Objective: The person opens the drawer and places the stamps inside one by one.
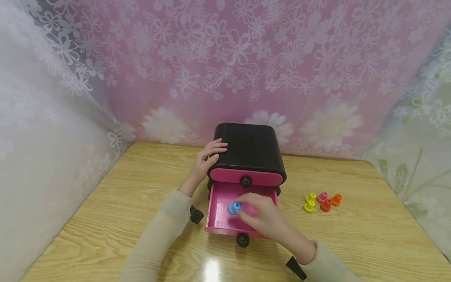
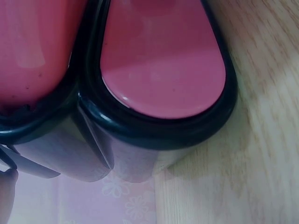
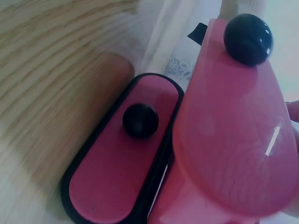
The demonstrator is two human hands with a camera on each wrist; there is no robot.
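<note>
A small black chest [image 1: 248,150] with pink drawers stands on the wooden table. One drawer [image 1: 218,213] below the top one is pulled out; its front [image 3: 233,116] and black knob [image 3: 248,39] also show in the right wrist view. Inside that drawer, my right hand [image 1: 266,217] pinches a small blue stepped peg [image 1: 233,208] between thumb and fingers. My left hand [image 1: 208,158] rests against the chest's upper left side, fingers extended over its edge. Only a bit of that hand appears at the left wrist view's edge.
To the right of the chest lie two yellow pegs [image 1: 309,206], a pink peg [image 1: 322,197], an orange peg [image 1: 336,199] and a red peg [image 1: 326,205]. A closed bottom drawer [image 3: 117,172] sits just above the table. Behind hangs a pink flowered curtain [image 1: 225,70].
</note>
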